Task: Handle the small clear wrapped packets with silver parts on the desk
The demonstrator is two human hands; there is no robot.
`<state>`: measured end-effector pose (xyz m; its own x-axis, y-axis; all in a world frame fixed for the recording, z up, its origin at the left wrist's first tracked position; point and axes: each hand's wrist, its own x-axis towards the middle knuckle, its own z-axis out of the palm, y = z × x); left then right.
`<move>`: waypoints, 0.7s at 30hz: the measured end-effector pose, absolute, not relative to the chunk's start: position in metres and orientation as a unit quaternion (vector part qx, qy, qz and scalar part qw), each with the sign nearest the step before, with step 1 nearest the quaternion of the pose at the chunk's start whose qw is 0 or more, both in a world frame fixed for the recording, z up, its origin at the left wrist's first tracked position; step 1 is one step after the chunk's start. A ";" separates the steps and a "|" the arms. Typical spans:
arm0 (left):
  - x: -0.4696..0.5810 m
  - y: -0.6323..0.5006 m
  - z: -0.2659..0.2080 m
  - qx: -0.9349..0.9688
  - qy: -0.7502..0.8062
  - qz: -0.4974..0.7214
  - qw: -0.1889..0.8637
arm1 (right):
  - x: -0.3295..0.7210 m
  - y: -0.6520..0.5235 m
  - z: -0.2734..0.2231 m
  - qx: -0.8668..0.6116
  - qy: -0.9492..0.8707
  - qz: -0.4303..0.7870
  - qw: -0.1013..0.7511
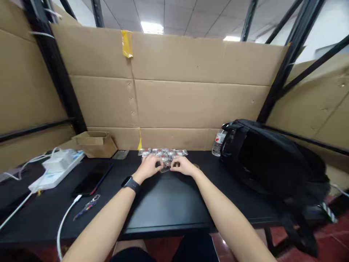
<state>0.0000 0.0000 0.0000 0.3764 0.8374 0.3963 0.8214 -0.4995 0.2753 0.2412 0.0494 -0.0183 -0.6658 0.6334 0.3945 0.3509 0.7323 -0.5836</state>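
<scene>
Several small clear plastic packets [163, 151] with red marks lie in a cluster at the back of the black table. Just in front of them, a clear packet [165, 169] sits between my two hands. My left hand [151, 166], below a dark wristwatch [131, 184], is closed with thumb and finger curled at the packet's left edge. On its right edge my right hand [184, 165] is closed in a similar pinch. The packets' contents are too small to make out, and my fingers cover part of the nearest ones.
A black backpack [272, 163] and a water bottle [219, 142] stand at the right. To the left are an open cardboard box [96, 145], a white power strip [58, 171], a dark phone [92, 179], a keychain [87, 207] and a white cable [64, 218]. Cardboard walls [174, 102] enclose the table [169, 203].
</scene>
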 end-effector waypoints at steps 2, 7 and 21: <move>0.000 0.000 0.002 0.812 0.522 0.258 0.032 | 0.242 0.050 -0.020 -0.307 -0.864 0.255 0.308; 0.001 0.002 0.003 0.764 0.579 0.267 0.099 | 0.242 0.051 -0.019 -0.355 -0.786 0.370 0.344; 0.024 0.002 -0.011 0.699 0.674 0.220 0.097 | 0.236 0.036 -0.017 -0.446 -0.822 0.208 0.288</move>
<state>0.0243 0.0017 -0.0110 -0.0044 0.9843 0.1764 0.8985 -0.0735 0.4327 0.2364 0.0363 -0.0170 -0.4369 0.8522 0.2878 0.6133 0.5163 -0.5977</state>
